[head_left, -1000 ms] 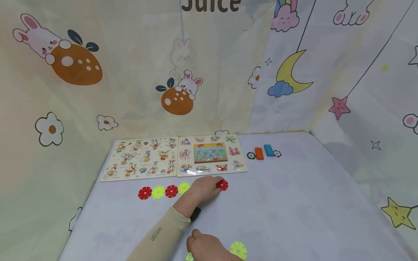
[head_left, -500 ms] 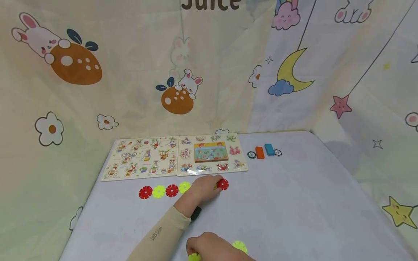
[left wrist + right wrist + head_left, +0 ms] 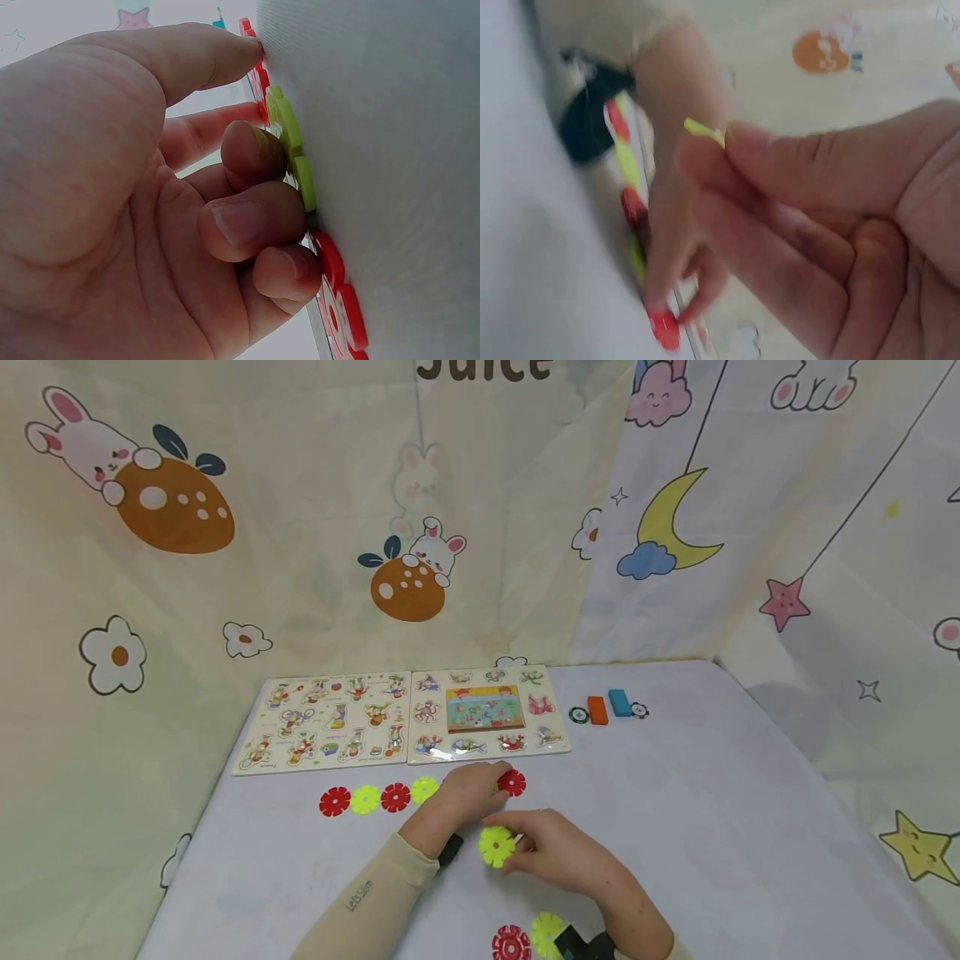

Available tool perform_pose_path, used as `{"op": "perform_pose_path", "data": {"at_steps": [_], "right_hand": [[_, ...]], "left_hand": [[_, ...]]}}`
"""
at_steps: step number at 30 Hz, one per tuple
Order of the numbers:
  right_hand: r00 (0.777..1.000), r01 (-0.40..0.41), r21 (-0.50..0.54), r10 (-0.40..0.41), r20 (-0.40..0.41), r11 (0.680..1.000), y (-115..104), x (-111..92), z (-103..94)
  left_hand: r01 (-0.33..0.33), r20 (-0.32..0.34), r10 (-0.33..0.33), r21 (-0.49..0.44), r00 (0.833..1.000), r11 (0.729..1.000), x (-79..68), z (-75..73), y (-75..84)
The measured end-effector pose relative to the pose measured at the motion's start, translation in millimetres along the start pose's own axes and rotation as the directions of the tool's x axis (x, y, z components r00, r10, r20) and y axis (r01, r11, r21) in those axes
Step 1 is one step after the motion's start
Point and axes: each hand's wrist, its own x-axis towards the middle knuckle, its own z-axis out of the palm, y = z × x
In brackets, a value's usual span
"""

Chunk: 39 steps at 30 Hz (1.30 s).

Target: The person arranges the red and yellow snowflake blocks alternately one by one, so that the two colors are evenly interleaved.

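Note:
A row of flower-shaped plastic discs, red and yellow-green by turns, lies on the table, starting with a red disc (image 3: 334,802) at the left. My left hand (image 3: 468,792) covers part of it. Its thumb and index finger pinch the red disc (image 3: 513,783) at the right end; in the left wrist view the other fingers are curled against a yellow-green disc (image 3: 286,120). My right hand (image 3: 558,850) holds another yellow-green disc (image 3: 496,847) between thumb and index finger, raised off the table. In the right wrist view this disc (image 3: 701,130) appears edge-on.
Near the front edge lie a red disc (image 3: 512,942) and a yellow-green disc (image 3: 547,933), partly behind the right wrist strap. Two picture puzzle boards (image 3: 322,727) stand behind the row. Orange (image 3: 597,711) and blue blocks (image 3: 620,702) with round chips lie at the back right.
My right hand has moved from the front edge up and forward beside the left wrist, carrying the yellow-green disc. A red disc now shows at the front. The left hand has stayed in place.

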Motion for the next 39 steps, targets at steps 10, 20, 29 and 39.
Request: {"op": "perform_pose_path", "data": {"at_steps": [10, 20, 29, 39], "right_hand": [[0.897, -0.303, -0.117, 0.242, -0.371, 0.946, 56, 28, -39.0], [0.840, -0.416, -0.080, 0.349, -0.416, 0.906, 89, 48, -49.7], [0.847, -0.399, -0.097, 0.326, -0.419, 0.912, 105, 49, -52.2], [0.865, -0.343, -0.037, 0.300, -0.403, 0.939, 112, 57, -48.3]], "left_hand": [[-0.021, -0.016, 0.021, 0.008, 1.000, 1.000, -0.7, 1.0, 5.2], [-0.028, -0.014, 0.028, 0.021, 0.999, 0.999, 3.0, 2.9, 8.9], [-0.004, -0.047, 0.008, 0.103, 0.999, 0.995, 10.9, 1.4, 16.4], [0.006, -0.040, -0.003, 0.080, 0.999, 0.997, 28.7, 5.9, 40.7]]}}
